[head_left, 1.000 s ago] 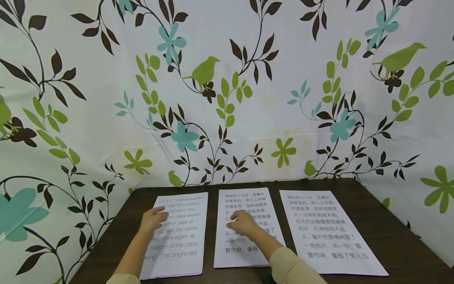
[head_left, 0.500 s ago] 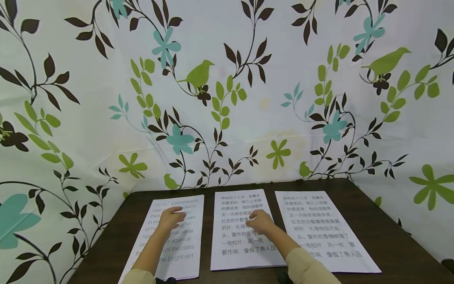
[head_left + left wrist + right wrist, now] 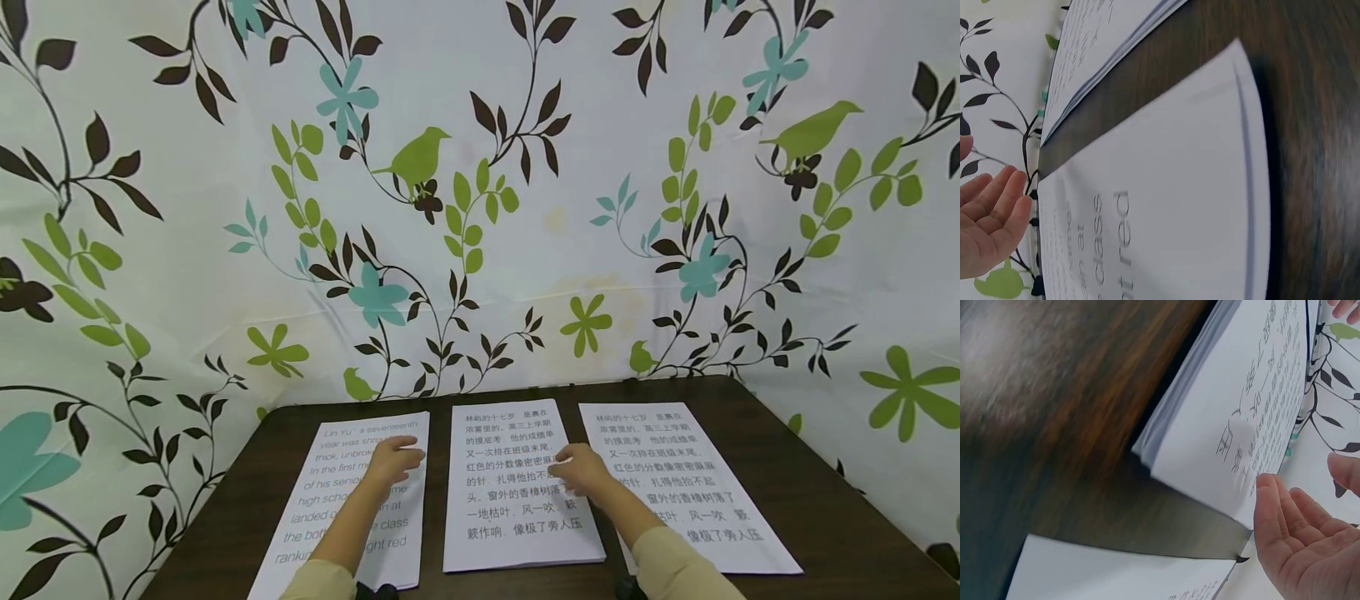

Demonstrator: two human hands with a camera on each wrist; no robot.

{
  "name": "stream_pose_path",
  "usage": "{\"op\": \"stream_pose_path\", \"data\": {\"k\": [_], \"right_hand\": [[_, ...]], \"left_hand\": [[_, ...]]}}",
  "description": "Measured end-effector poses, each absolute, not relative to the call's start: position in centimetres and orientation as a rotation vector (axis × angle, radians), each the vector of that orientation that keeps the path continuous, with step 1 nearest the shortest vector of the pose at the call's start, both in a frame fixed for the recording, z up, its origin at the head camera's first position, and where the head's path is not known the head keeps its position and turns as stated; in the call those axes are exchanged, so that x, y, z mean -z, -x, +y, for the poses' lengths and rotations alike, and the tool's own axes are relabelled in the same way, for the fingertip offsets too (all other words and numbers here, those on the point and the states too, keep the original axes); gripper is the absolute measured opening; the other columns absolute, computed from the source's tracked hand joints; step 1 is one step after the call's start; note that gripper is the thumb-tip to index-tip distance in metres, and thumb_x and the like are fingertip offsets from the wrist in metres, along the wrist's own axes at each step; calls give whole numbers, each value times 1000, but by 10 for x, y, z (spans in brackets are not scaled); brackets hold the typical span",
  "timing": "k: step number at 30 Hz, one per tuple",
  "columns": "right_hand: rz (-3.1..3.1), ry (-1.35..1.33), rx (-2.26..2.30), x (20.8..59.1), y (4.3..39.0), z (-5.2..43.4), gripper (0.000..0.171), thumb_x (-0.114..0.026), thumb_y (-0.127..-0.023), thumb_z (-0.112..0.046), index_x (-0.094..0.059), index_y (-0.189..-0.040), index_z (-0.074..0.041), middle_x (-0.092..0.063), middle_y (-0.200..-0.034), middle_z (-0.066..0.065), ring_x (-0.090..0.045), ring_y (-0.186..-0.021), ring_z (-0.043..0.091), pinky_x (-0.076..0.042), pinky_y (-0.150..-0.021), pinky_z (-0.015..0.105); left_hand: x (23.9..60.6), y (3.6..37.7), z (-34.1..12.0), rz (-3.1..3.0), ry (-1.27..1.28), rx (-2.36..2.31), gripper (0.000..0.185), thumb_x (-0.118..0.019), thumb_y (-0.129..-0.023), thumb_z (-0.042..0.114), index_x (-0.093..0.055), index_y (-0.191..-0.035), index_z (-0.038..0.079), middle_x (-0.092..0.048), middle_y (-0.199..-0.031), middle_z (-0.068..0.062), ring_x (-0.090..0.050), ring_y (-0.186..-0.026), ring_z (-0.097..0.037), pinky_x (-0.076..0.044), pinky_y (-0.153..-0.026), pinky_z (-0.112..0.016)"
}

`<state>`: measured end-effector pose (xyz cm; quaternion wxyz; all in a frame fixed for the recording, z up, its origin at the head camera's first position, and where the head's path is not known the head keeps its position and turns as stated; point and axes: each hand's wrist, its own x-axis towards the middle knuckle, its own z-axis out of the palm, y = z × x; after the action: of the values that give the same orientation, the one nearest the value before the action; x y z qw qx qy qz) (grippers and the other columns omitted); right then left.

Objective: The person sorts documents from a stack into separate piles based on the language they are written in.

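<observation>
Three stacks of printed paper lie side by side: an English-text stack (image 3: 315, 500) at left, a Chinese-text stack (image 3: 517, 533) in the middle, and another Chinese-text stack (image 3: 675, 433) at right. My left hand (image 3: 393, 461) hangs over the right part of the English sheet and hides some of its words. In the left wrist view its fingers (image 3: 1004, 200) are loosely bent around nothing. My right hand (image 3: 583, 471) is over the gap between the middle and right stacks, its fingertips overlapping the middle stack's edge. The right wrist view shows a relaxed right palm (image 3: 1310, 544) with nothing in it.
The stacks lie on a dark brown wooden table (image 3: 840, 517). Behind it hangs a white cloth (image 3: 525, 333) printed with leaves, flowers and green birds. Layered sheet edges (image 3: 1179, 394) show on the middle stack. Strips of table separate the stacks.
Both hands have moved rightward: the left from the English stack's left edge to its right part, the right from the middle stack's centre to its right edge. The stacks stay in place.
</observation>
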<state>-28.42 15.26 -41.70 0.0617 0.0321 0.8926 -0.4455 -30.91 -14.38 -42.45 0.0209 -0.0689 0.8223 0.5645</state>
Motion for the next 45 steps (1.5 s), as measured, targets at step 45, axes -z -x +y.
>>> {"op": "stream_pose_path", "data": {"k": [45], "right_hand": [[2819,-227,1383,420,282,168,32,-53,-78,-12,-55,-97,13,-57,-87,17,-55,-80,31,-47,-68,40]], "left_hand": [[434,302,-101,2508,89,-1816,38,-56,-77,5,-49,-109,-13,-55,-99,-23,-54,-86,-32,-45,-71,-41]]}}
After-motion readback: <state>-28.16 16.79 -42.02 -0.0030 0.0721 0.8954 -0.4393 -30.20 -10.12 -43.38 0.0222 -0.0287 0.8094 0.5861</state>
